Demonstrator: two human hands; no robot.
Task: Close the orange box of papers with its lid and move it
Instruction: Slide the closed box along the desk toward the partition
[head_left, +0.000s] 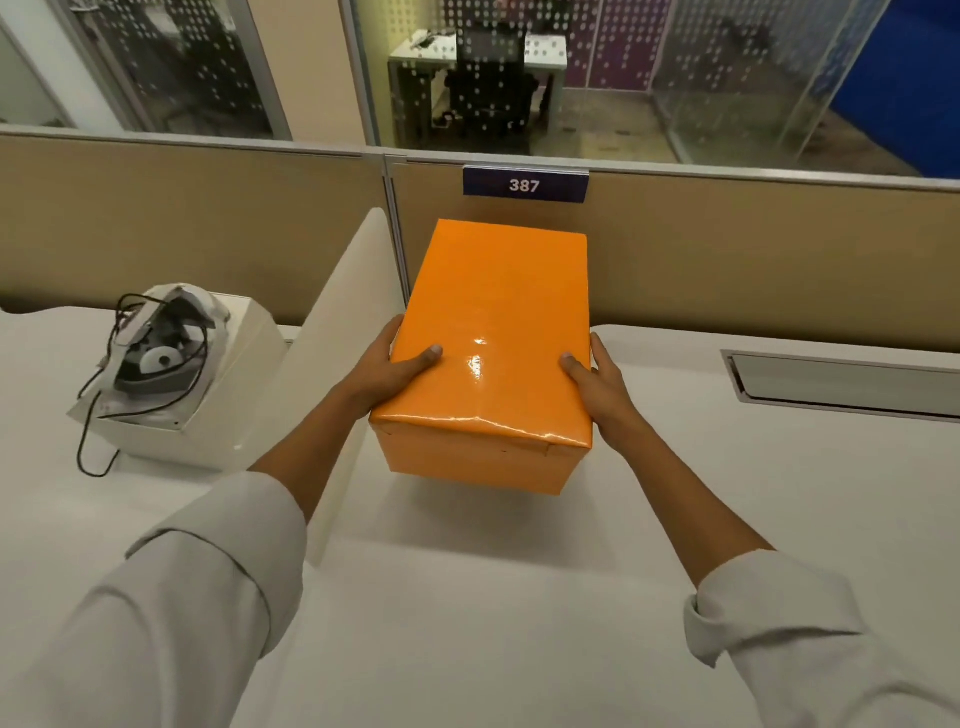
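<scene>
Orange box (498, 332), lid on, gripped between both hands, left (387, 371) and right (602, 384).

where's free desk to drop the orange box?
Bare desk between the sleeves, and right of the orange box up to the cable tray. Crowded left, past the white divider: white box of cables.

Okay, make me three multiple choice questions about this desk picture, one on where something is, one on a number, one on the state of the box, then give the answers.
1. Where is the white carton with the cabled device?
A. left of the white divider
B. right of the divider
C. on the orange box

2. What number is on the partition sign?
A. 378
B. 387
C. 837

3. The orange box is:
A. open
B. closed, untouched
C. closed, gripped at both sides

A: the white carton sits beyond the white divider.
B: the sign reads 387.
C: left hand and right hand clasp the lidded orange box.
</scene>
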